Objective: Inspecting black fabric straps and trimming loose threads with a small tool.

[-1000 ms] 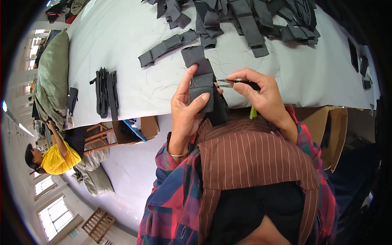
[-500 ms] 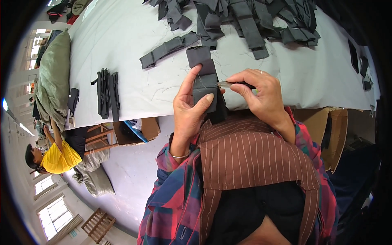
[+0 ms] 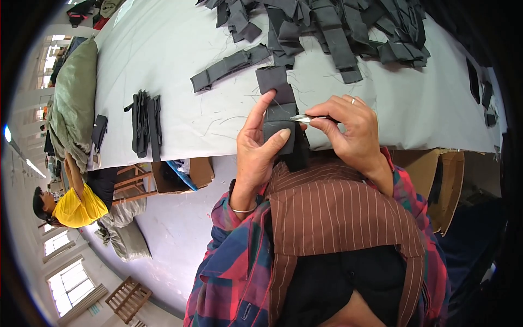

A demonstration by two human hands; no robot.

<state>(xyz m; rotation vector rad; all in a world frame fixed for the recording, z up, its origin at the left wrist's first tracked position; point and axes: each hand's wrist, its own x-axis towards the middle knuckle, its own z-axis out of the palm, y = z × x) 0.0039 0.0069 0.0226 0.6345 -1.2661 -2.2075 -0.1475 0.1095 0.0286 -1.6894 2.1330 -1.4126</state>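
A dark grey fabric strip [image 3: 279,113] with cross seams is pinched in my left hand [image 3: 256,155], thumb on top and index finger stretched along its left edge. The strip's far end points toward a loose pile, and its near end hangs over the table edge by my apron. My right hand [image 3: 353,126] grips small thread snips [image 3: 301,118], whose silver tip lies at the strip's right edge, by a seam. Most of the handle is hidden in the fingers. Fine loose threads [image 3: 229,122] trail left of the strip.
Many dark strips [image 3: 332,38] heap at the table's far side; a single strip [image 3: 231,66] lies nearer. A neat bundle [image 3: 144,124] sits at left on the pale table [image 3: 180,128]. Cardboard boxes [image 3: 444,188] stand beneath. A person in yellow [image 3: 81,207] is far left.
The snips' tip has moved slightly in over the strip's right edge. Both hands and the strip appear a little lower and farther right, as the whole table view shifts slightly too.
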